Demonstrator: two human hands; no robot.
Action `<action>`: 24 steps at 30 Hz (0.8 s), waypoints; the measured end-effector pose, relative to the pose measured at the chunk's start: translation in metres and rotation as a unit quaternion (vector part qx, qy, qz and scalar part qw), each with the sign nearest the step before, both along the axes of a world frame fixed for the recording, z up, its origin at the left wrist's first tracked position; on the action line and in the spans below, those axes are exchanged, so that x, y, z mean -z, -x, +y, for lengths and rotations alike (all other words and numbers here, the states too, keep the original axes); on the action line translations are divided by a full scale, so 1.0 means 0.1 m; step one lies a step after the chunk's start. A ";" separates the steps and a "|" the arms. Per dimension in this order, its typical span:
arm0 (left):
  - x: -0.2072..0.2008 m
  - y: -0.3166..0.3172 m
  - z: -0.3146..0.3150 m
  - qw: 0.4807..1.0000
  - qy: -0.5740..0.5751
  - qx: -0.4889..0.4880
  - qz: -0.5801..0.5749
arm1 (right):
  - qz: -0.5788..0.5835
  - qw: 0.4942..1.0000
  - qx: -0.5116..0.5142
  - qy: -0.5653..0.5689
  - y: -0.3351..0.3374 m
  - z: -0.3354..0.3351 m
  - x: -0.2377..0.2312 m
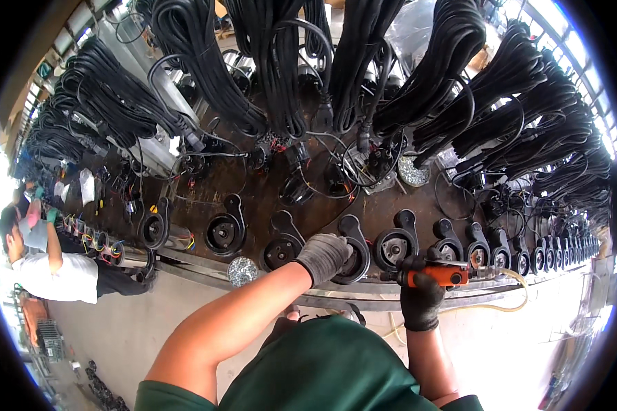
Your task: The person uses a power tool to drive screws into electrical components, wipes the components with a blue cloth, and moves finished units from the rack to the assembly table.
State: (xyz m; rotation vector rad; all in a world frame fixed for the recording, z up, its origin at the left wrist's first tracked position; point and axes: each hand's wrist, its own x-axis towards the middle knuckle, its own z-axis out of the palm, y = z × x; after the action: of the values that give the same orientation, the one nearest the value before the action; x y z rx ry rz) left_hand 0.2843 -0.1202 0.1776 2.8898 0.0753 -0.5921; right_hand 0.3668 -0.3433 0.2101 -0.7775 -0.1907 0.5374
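My left hand [324, 259], in a grey glove, rests at a black round housing [353, 266] with a rounded stem, on the near edge of the workbench. Its fingers curl over the left side of the ring; their tips are partly hidden. My right hand [419, 301], in a dark glove, is closed around an orange air tool [445, 276] that lies level, its nose to the left and a pale yellow hose [525, 288] at its right end. Just behind the tool is another black housing [395, 250] with a metal centre. One more housing [280, 253] sits left of my left hand.
Similar housings [521, 262] line the bench edge to the right. Thick bundles of black cable [267, 68] hang over the far side. Loose wires and a dish of small metal parts [413, 171] lie behind; another dish [243, 271] stands at the edge. A person [55, 274] works at far left.
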 end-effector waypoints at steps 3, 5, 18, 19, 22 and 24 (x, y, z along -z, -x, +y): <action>0.00 0.03 -0.02 0.999 0.013 -0.041 -0.005 | -0.024 0.999 -0.010 0.027 -0.01 0.02 0.11; -0.05 0.03 -0.03 0.999 0.018 -0.050 -0.005 | -0.024 0.999 -0.015 0.029 -0.01 0.07 0.18; 0.04 0.11 -0.13 0.991 0.021 -0.124 -0.036 | -0.156 0.973 -0.028 0.166 0.10 0.27 0.40; 0.05 0.11 -0.13 0.990 0.023 -0.133 -0.031 | -0.170 0.963 -0.028 0.205 0.11 0.28 0.42; 0.08 0.11 -0.16 0.988 0.024 -0.149 -0.030 | -0.178 0.958 -0.012 0.224 0.12 0.33 0.51; 0.07 0.12 -0.18 0.987 0.022 -0.157 -0.033 | -0.165 0.963 -0.033 0.211 0.13 0.33 0.47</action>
State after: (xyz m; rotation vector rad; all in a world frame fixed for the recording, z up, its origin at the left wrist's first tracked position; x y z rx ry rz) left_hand 0.2727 -0.1379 0.1701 2.7686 0.4906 -0.4328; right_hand 0.3542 -0.3105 0.1628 -1.2825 -0.4203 0.5157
